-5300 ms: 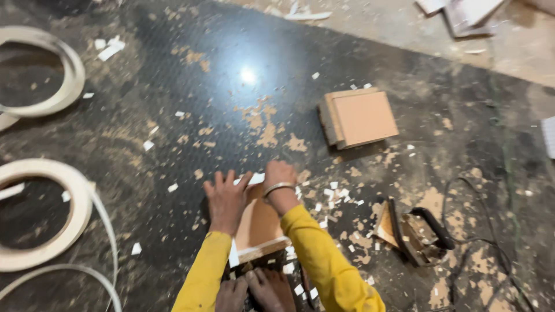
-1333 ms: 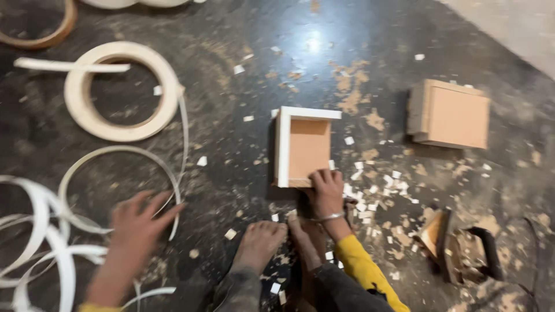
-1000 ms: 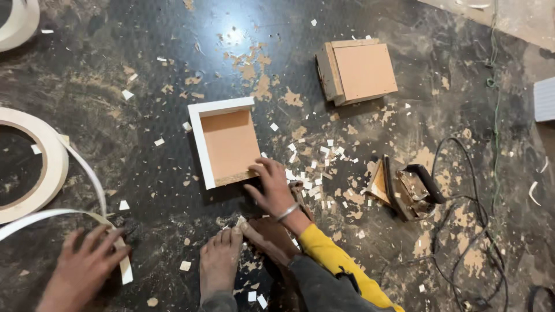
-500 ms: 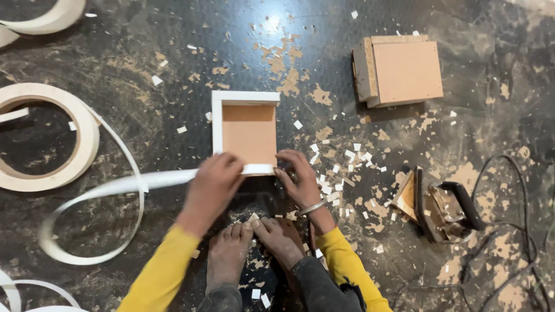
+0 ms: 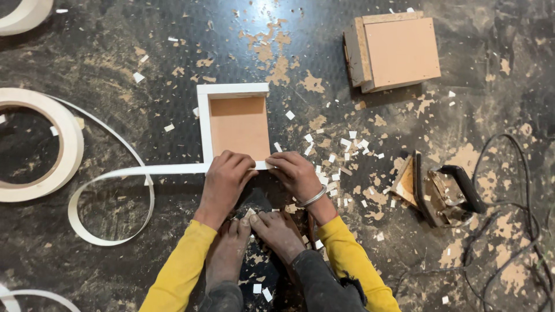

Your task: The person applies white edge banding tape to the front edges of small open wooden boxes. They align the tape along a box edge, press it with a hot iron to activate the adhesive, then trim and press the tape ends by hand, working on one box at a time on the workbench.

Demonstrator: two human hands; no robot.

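Left hand [image 5: 224,176] pressed flat on the near edge of a small square wooden box [image 5: 236,124], fingers [image 5: 237,163] curled down over the white strip [image 5: 167,170] laid along that edge, pinning it rather than gripping it; right hand [image 5: 295,173] just beside, at the box's near right corner, fingers [image 5: 281,163] bent and closed down on the same edge, metal bangle [image 5: 313,198] at the wrist; both sleeves yellow. Box lying open side up on the dark floor [image 5: 115,40], about the middle of it, brown inside, white banding on its far and left rims. White strip running left from under the left hand, then looping round on the floor and back up toward a large white roll [image 5: 43,144] near the floor's left edge; part of a second roll [image 5: 23,14] at the far left corner. Bare feet [image 5: 254,234] together just behind the hands, toes close to the near edge of the box. Brown wooden box stack [image 5: 393,49] toward the far right, well apart from the hands. Small iron [image 5: 442,193] with black handle resting to the right, its black cord [image 5: 520,190] trailing off toward the right edge. White offcuts [image 5: 341,147] and pale sawdust scattered between box and iron.
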